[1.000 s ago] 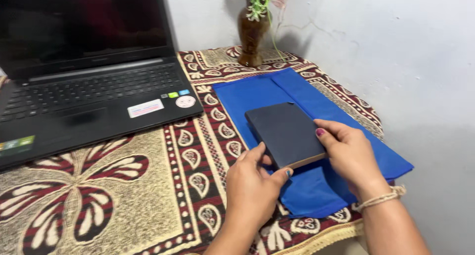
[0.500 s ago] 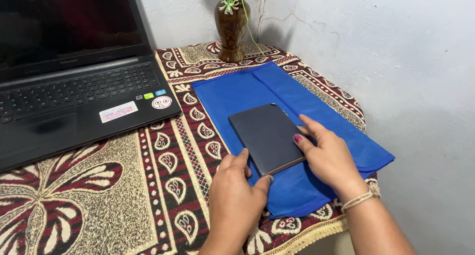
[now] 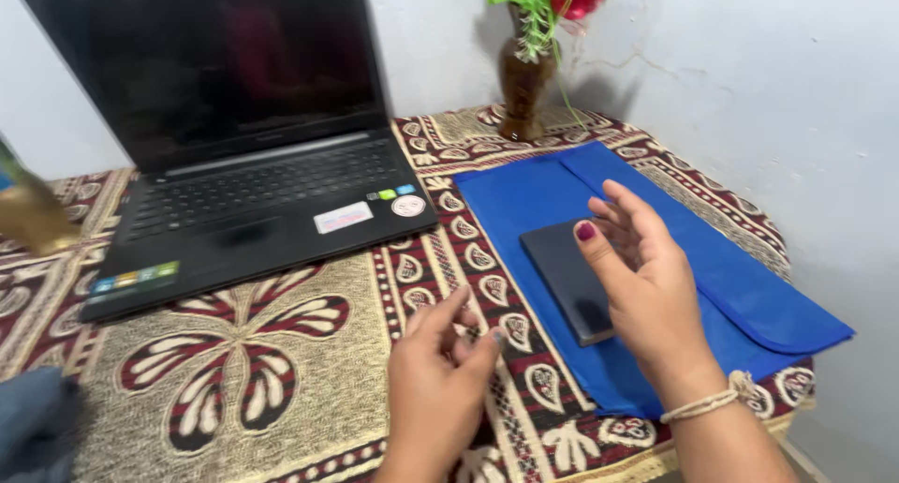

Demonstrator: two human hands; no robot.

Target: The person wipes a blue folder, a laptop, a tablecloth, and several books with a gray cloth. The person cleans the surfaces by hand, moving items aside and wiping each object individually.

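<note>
Pale plaster walls meet in a corner behind your table, and a patterned cloth (image 3: 234, 352) in maroon and beige covers the whole top. Your open black laptop (image 3: 253, 164) sits at the far left with its screen dark, turned slightly towards you. A brown vase (image 3: 523, 89) with green leaves and red flowers stands tucked into the corner, out of the way of anything you handle.

At your right lies a flat blue fabric sleeve (image 3: 740, 286), set at an angle with its flap fold running away from you. A dark notebook (image 3: 571, 272) rests flat on top of it, near the sleeve's nearer end, probably because the sleeve gives it a clean, even bed (its far corner is hidden behind your hand).

Your right hand (image 3: 641, 291) hovers above the notebook with the palm turned inward and the fingers (image 3: 618, 211) loosely spread and slightly curled. It holds nothing, and it looks lifted clear of the cover, though I cannot tell for certain whether the heel of the hand touches it. A braided cord circles that wrist.

Your left hand (image 3: 440, 380) hangs over the cloth just left of the sleeve, fingers half-curled towards the thumb but gripping nothing; motion blur hides the fingertips.

Blurred shapes show at the left edge: something golden-brown higher up, something grey-blue at the bottom corner.
</note>
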